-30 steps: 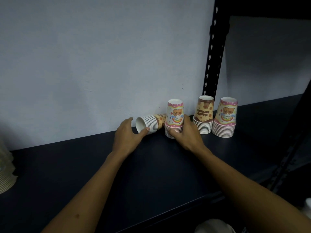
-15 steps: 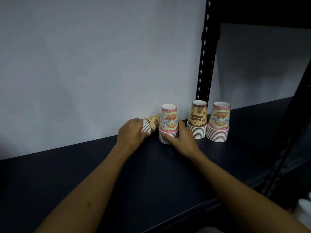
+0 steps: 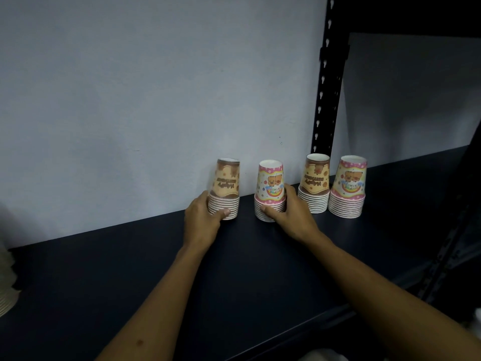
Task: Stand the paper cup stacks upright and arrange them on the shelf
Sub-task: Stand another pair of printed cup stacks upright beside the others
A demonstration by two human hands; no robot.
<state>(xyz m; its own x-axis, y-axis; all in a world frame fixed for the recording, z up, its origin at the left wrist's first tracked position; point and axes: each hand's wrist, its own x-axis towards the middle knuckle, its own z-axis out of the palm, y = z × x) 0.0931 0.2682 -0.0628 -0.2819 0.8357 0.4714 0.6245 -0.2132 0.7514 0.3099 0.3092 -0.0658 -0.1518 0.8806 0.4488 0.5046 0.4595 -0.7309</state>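
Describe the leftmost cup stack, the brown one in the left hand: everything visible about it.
The brown cup stack is a nest of paper cups standing mouth-down on the dark shelf, leftmost of four in a row near the wall. The top cup shows a tan and brown cartoon print with upside-down lettering; below it, white rolled rims form a ribbed band. It looks slightly blurred. The left hand grips its lower rims, thumb across the front. It stands apart from the pink stack.
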